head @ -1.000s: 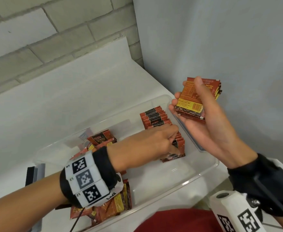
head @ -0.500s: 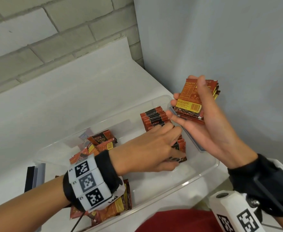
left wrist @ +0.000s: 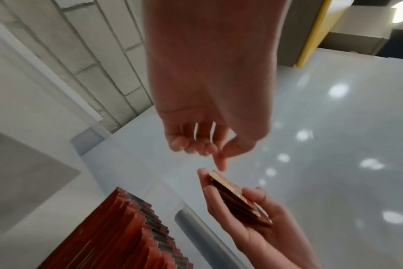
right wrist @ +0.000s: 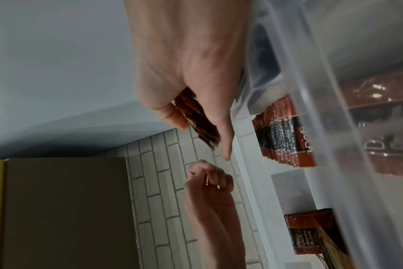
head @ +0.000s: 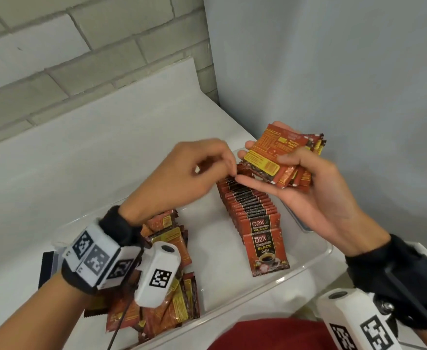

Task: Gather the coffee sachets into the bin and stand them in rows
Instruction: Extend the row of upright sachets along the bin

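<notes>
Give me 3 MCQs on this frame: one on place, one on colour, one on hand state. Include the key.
1. Where is the standing row of sachets?
A. On the white table outside the bin
B. In the clear bin, on its right side
C. Stacked on the wall ledge

2. What colour is the label panel on the top sachet of the stack of sachets in the right hand?
A. Blue
B. Green
C. Yellow

3. What is the left hand holding?
A. Nothing; its fingers are loosely curled near the stack
B. A single sachet
C. The bin's rim

Key:
1 B: the head view shows the row upright inside the bin near its right wall.
2 C: the panel on the top sachet is yellow on orange-red.
3 A: the left wrist view shows empty fingers reaching toward the stack.
</notes>
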`<act>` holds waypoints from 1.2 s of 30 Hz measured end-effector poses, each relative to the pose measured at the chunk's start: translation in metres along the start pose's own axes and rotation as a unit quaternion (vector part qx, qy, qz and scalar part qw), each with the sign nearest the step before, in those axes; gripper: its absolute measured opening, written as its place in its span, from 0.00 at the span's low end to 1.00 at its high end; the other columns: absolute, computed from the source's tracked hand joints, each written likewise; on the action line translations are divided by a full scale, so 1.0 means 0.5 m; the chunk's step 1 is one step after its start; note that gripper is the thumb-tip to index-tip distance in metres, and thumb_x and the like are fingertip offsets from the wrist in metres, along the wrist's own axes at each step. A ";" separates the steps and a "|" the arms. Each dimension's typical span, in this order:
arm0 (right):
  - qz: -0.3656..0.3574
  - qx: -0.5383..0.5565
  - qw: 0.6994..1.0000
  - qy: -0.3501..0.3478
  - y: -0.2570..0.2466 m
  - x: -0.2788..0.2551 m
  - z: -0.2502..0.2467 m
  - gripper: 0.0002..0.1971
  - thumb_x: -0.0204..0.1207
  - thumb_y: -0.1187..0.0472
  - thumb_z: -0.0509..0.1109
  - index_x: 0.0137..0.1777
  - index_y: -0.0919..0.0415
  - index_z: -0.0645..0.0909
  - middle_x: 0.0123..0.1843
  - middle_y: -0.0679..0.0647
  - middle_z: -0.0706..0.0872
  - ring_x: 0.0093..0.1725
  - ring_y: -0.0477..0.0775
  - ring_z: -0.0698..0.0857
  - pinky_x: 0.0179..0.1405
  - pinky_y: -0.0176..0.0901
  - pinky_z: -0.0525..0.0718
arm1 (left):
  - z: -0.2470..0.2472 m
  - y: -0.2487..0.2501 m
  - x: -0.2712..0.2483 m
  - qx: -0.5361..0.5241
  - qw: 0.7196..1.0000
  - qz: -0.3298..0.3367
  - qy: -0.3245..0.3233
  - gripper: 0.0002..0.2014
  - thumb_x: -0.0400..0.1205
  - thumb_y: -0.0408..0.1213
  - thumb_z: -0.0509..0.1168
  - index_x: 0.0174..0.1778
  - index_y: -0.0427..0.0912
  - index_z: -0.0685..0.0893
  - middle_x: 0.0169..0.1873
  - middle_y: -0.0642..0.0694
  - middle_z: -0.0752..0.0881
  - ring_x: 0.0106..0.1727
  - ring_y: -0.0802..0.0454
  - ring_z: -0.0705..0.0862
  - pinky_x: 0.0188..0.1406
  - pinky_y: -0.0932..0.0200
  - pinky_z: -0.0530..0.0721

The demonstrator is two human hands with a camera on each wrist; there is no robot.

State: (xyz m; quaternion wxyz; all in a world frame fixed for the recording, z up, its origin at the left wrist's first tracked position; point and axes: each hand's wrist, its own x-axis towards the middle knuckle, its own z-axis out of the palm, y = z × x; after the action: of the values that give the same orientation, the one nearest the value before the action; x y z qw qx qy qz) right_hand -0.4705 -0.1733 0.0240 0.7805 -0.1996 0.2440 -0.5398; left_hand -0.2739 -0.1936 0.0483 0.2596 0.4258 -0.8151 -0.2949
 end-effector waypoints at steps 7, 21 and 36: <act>0.017 -0.117 0.992 -0.049 0.001 -0.006 0.003 0.27 0.73 0.72 0.67 0.74 0.62 0.73 0.64 0.63 0.86 0.61 0.66 0.87 0.53 0.68 0.86 | 0.008 -0.004 0.009 -0.120 0.990 -0.070 0.032 0.18 0.80 0.53 0.67 0.64 0.53 0.81 0.50 0.57 0.86 0.50 0.60 0.83 0.47 0.65 0.82; 0.056 -0.157 0.986 -0.024 0.007 0.007 -0.003 0.52 0.42 0.34 0.82 0.68 0.58 0.77 0.56 0.62 0.89 0.54 0.60 0.89 0.44 0.54 0.89 | -0.012 -0.016 0.000 -0.250 0.968 0.014 0.033 0.07 0.76 0.34 0.72 0.48 0.47 0.87 0.48 0.45 0.87 0.55 0.43 0.83 0.56 0.50 0.84; 0.025 -0.165 0.986 -0.027 0.000 0.005 -0.009 0.26 0.69 0.68 0.69 0.70 0.59 0.76 0.61 0.61 0.88 0.59 0.62 0.88 0.59 0.55 0.86 | -0.004 -0.015 0.006 -0.263 0.960 -0.073 0.064 0.13 0.88 0.39 0.56 0.67 0.45 0.79 0.57 0.45 0.87 0.56 0.50 0.86 0.55 0.53 0.85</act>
State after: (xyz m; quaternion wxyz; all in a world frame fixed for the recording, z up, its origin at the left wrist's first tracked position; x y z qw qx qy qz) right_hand -0.4724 -0.1757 0.0201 0.7568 -0.3340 0.3133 -0.4665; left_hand -0.2699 -0.2003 0.0450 0.3914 0.4186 -0.6577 -0.4889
